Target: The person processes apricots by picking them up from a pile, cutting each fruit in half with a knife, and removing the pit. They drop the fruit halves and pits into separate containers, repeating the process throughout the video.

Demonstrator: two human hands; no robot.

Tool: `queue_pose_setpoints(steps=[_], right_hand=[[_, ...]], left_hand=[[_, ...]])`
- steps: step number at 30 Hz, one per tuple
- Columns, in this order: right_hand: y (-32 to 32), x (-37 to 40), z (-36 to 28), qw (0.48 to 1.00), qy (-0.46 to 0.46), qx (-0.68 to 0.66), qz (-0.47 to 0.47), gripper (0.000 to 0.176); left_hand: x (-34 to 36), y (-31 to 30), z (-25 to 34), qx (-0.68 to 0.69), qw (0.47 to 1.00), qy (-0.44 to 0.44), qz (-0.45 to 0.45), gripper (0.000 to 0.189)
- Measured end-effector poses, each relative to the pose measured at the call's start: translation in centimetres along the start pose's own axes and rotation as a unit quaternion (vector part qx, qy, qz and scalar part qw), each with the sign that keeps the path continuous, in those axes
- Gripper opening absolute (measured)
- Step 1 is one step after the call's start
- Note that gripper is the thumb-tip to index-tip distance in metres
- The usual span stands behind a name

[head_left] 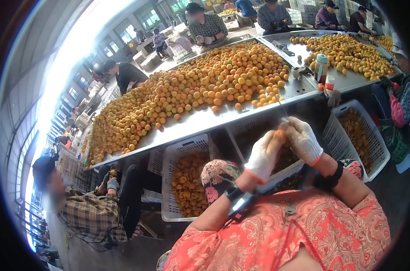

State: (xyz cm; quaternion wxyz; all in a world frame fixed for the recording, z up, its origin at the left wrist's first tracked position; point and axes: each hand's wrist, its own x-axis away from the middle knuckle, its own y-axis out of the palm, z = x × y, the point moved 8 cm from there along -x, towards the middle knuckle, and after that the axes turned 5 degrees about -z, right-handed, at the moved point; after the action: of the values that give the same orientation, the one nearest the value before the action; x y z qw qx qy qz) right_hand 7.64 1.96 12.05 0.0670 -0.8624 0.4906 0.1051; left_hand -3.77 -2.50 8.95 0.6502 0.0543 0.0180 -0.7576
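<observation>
Both my hands wear white knitted gloves with orange cuffs and meet above a crate. My left hand (262, 156) is closed on an apricot (280, 136), which is partly hidden by the fingers. Close against it, my right hand (303, 141) is closed around a thin, pointed metal tool (283, 108) whose tip sticks up past the fingers; its grip is hidden. Just beyond my hands, a large heap of whole apricots (205, 86) covers much of the metal table (193, 126).
A white crate (167, 198) of split apricots stands at my left, another crate (370, 140) at my right, and a third crate (277, 179) below my hands. A bottle (321, 67) and a small jar (329, 82) stand on the table's edge. A co-worker (85, 207) sits left.
</observation>
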Motion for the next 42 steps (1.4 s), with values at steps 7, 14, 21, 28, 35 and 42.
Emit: queue_pose_setpoints(steps=[7, 14, 21, 28, 35, 42], right_hand=[[-0.6, 1.1, -0.9, 0.998, -0.027, 0.052, 0.038, 0.023], [-1.0, 0.9, -1.9, 0.995, -0.048, 0.082, 0.036, 0.031], [-1.0, 1.2, -2.8, 0.984, -0.079, 0.131, 0.094, 0.034], [-1.2, 1.9, -4.7, 0.972, -0.073, 0.195, 0.109, 0.036], [-0.3, 3.2, -6.0, 0.934, -0.151, 0.284, 0.155, 0.024], [-0.7, 3.9, -6.3, 0.914, -0.198, 0.314, 0.166, 0.022]], left_hand=[[0.1, 0.8, 1.0, -0.129, 0.989, 0.075, 0.017, 0.026], [0.2, 2.4, 1.5, -0.151, 0.985, 0.074, -0.027, 0.028], [0.8, 3.9, -1.2, 0.178, 0.979, -0.094, 0.016, 0.045], [1.1, 5.0, -1.0, 0.259, 0.958, -0.125, 0.006, 0.044], [1.0, 6.7, -0.8, 0.426, 0.887, -0.132, 0.119, 0.039], [0.4, 6.7, -2.0, 0.421, 0.890, -0.150, 0.086, 0.042]])
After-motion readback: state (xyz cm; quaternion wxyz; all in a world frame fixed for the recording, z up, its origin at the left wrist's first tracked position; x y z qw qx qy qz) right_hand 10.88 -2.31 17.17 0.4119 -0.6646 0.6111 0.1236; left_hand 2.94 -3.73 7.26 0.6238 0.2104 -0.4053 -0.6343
